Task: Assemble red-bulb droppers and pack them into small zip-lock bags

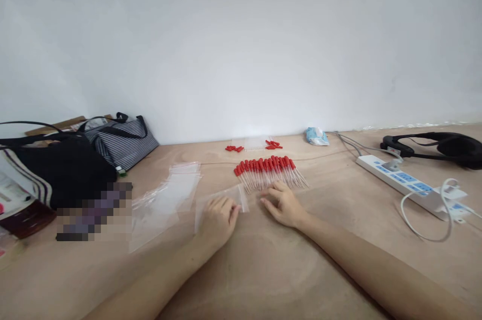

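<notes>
A row of glass-like droppers with red rubber bulbs lies side by side on the wooden table, bulbs toward the wall. My right hand is at their near ends, fingers bent and thumb apart; no dropper shows within its grasp. Whether the fingertips touch the tubes is hard to tell. My left hand is closed on a clear zip bag that lies flat, its opening edge pointing right toward the droppers. The left fingers are curled down, so their tips are partly hidden.
More clear zip bags fan out at left, near a blurred-out object. Loose red bulbs and thin tubes lie by the wall. A striped bag, a black bag, a blue-white packet, a power strip and a black headset surround the area.
</notes>
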Tool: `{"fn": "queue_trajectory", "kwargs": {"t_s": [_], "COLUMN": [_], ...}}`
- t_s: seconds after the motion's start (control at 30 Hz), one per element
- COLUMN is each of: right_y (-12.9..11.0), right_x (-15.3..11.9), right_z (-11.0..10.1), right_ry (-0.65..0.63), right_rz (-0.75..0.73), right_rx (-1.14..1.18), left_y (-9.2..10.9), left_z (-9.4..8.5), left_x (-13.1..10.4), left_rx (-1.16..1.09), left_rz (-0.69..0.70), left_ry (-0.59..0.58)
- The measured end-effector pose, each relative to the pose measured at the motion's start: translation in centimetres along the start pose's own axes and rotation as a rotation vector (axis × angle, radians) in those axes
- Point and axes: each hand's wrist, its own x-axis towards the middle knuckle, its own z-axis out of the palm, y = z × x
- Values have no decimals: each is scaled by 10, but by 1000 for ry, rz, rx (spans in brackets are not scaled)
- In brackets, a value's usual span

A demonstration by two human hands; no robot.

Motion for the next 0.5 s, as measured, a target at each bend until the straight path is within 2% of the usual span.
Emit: {"fn": "queue_trajectory", "kwargs": {"t_s": [0.07,0.13,0.23,0.33,0.4,0.5], "right_y": [-8,-13,-15,-14,-13,-15], "right_x": [-10,-15,-18,-17,-17,-17], "right_z": [-6,-11,-14,-14,-14,-14], "right_ry": [-108,-185,-230,-248,-254,-256], "right_rz": [-39,-66,-82,-100,-115,-149], "right_rx": [73,121,161,180,184,180], "left_y": [18,24,10,-14,-23,-24], "left_z": [-1,-4,-12,-16,-16,-14], "left_x": [-6,-9,-5,0,1,-1], "left_rx": [-136,-276,-368,-328,-323,-328], "left_rz": [-19,-6,109,227,258,241], "left_ry": [-59,-136,-245,-359,-450,-526]}}
